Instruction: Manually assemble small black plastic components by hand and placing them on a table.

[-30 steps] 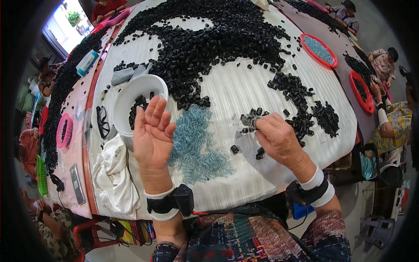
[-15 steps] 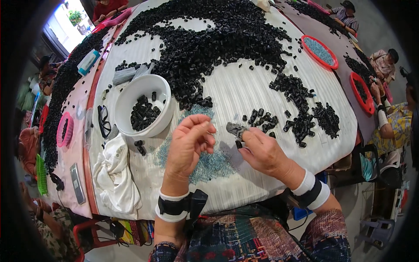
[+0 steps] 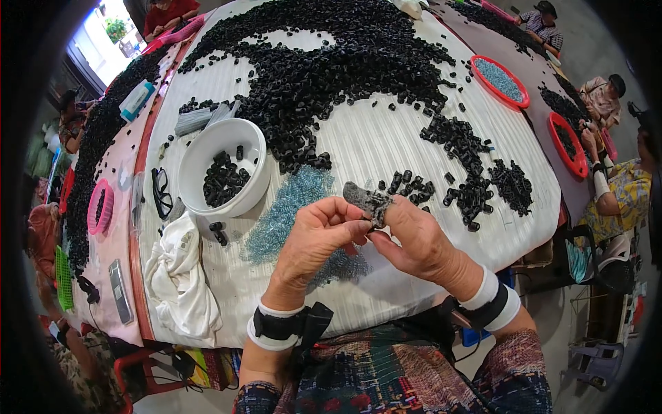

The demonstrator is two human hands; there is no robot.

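Note:
My left hand (image 3: pixel 310 241) and my right hand (image 3: pixel 419 238) meet over the near middle of the table. Their fingertips pinch together at a small black piece (image 3: pixel 373 228), mostly covered by the fingers. A worn grey fabric wrap (image 3: pixel 365 200) sits at the forefinger end of my right hand. Beneath and beyond my left hand spreads a heap of tiny clear-blue springs or beads (image 3: pixel 293 207), too small to tell which. Just past my right hand lie several short black cylindrical parts (image 3: pixel 408 185).
A white bowl (image 3: pixel 261 183) with black parts stands left, near eyeglasses (image 3: pixel 162 193) and a white cloth (image 3: pixel 176 279). A big black pile (image 3: pixel 358 76) covers the far table. Red trays (image 3: pixel 527 96) stand right. Other people sit at both sides.
My hands have come together from apart. My left hand has moved right, and its fingertips now meet those of my right hand at the black piece.

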